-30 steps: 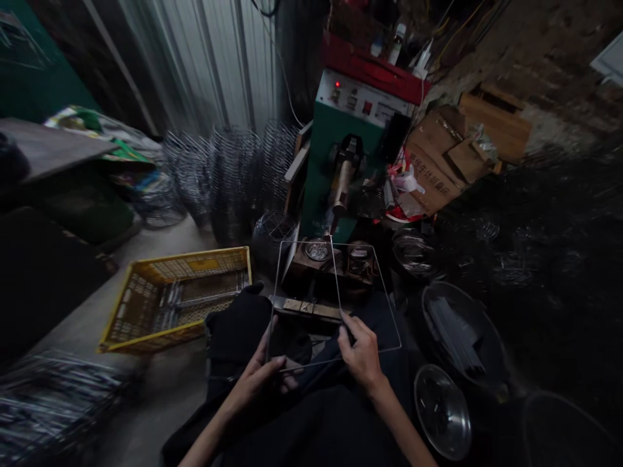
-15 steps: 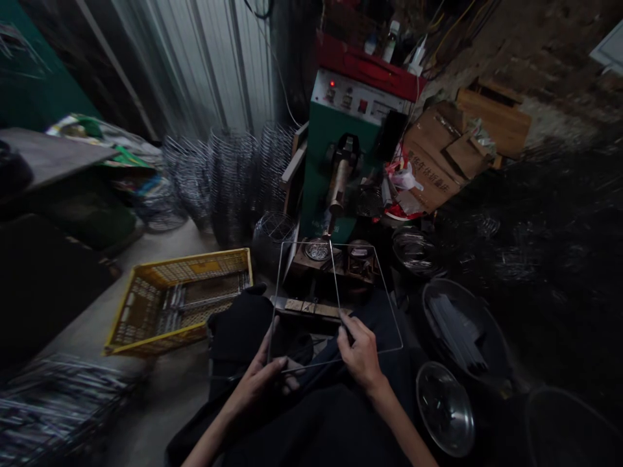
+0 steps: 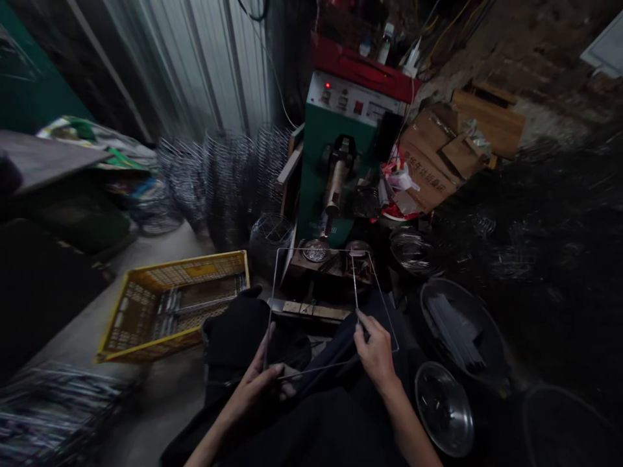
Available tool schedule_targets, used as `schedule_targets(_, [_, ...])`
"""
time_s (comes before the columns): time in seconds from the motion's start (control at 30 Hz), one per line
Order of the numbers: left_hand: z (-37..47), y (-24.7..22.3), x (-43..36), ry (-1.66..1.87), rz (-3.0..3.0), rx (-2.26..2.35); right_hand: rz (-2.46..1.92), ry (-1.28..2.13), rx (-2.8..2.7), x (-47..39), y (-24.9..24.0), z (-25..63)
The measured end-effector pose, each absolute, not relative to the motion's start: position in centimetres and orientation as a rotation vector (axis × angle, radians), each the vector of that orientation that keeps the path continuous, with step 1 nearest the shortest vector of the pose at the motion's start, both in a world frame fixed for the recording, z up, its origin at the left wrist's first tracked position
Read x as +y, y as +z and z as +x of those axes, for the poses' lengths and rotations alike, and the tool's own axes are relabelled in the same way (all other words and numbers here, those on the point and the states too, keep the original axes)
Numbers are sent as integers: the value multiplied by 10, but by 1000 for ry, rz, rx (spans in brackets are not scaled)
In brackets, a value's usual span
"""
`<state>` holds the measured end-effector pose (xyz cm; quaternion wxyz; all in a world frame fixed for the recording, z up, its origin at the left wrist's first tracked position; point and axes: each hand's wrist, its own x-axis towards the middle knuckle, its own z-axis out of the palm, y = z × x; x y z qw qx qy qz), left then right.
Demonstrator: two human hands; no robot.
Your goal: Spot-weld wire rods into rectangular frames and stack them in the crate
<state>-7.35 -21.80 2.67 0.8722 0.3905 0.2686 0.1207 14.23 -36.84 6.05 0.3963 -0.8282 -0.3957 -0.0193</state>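
My left hand [image 3: 259,379] is closed on the near left corner of a thin rectangular wire frame [image 3: 274,279], held roughly level above my lap. In my right hand [image 3: 377,350] is a slim straight metal rod [image 3: 355,285], pinched between fingers and thumb and pointing away from me. The rod's far end lies over a small round container [image 3: 359,248] on the machine's ledge. To its left sits a shallow dish of bright bits [image 3: 315,251]. Above the dish, a metal arm [image 3: 335,185] slants down from the green machine [image 3: 314,175].
A yellow plastic crate [image 3: 172,311] with metal rods stands on the floor at left. Stacked wire baskets [image 3: 228,168] line the metal wall. At right are a basin with grey strips [image 3: 455,331], a clear round lid [image 3: 444,408] and a cardboard box [image 3: 431,159].
My right hand has moved right with the rod. The rod's far end has left the tip of the machine's arm and is over the right container. My left hand stays on the frame.
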Motion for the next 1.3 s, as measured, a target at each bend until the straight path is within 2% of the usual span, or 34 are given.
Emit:
schedule_targets(0.23, [-69,30,-222,227,793,520,-1844,175,-1252,-344,66,104])
schedule_targets(0.4, [-80,34,-217,266,800,542,-1914,160,-1229,-362,80,121])
schedule_targets(0.67, [-90,43,-209,299,787,565,-1939,564,-1561,-381,98,138])
schedule_targets(1.3, [-77,49,-209,307,785,586,-1915,660,-1522,-380,90,146])
